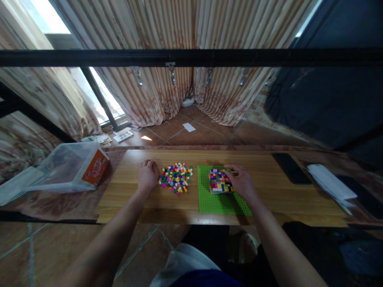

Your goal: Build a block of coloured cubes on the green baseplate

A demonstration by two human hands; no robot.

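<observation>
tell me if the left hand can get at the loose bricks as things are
Most likely yes: the left hand is right at the left edge of the loose bricks, and nothing seems to lie between them or cover the pile.

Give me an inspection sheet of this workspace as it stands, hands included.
Surface: wooden tabletop, lit with some glare.
Things in work: loose coloured bricks in a spread pile; multicoloured brick block on a green baseplate.
Clutter: dark flat object and white papers towards the right end; clear bin with orange label off the left end.
Hands: left hand at the pile's left edge, fingers curled; right hand at the block's right side, grip unclear.
Cables: nothing seen.
Surroundings: patterned curtains, black bar with clips, tiled floor.
</observation>
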